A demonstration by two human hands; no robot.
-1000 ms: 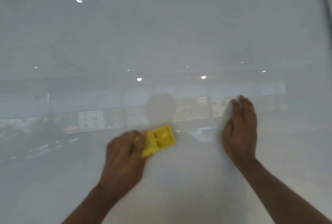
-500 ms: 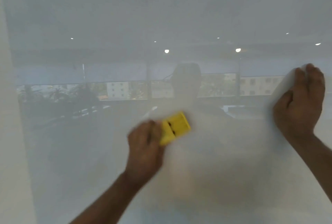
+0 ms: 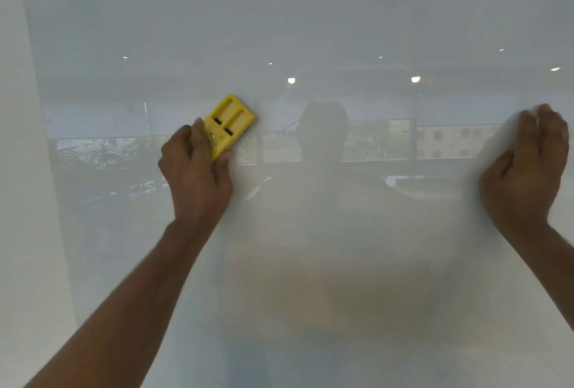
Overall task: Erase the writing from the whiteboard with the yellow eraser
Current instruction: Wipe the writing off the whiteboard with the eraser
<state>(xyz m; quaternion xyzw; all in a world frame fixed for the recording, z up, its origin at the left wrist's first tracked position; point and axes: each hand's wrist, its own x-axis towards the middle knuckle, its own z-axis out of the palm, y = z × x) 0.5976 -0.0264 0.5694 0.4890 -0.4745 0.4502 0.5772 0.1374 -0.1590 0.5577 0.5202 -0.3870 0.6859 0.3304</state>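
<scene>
Head view: the left hand [image 3: 195, 170] is closed around the lower end of the yellow eraser [image 3: 230, 123], pressing it flat on the whiteboard [image 3: 310, 14] not far from the board's left edge (tilted, upper end to the right). The right hand [image 3: 525, 176] rests loosely curled against the board toward its right side, holding nothing.
</scene>
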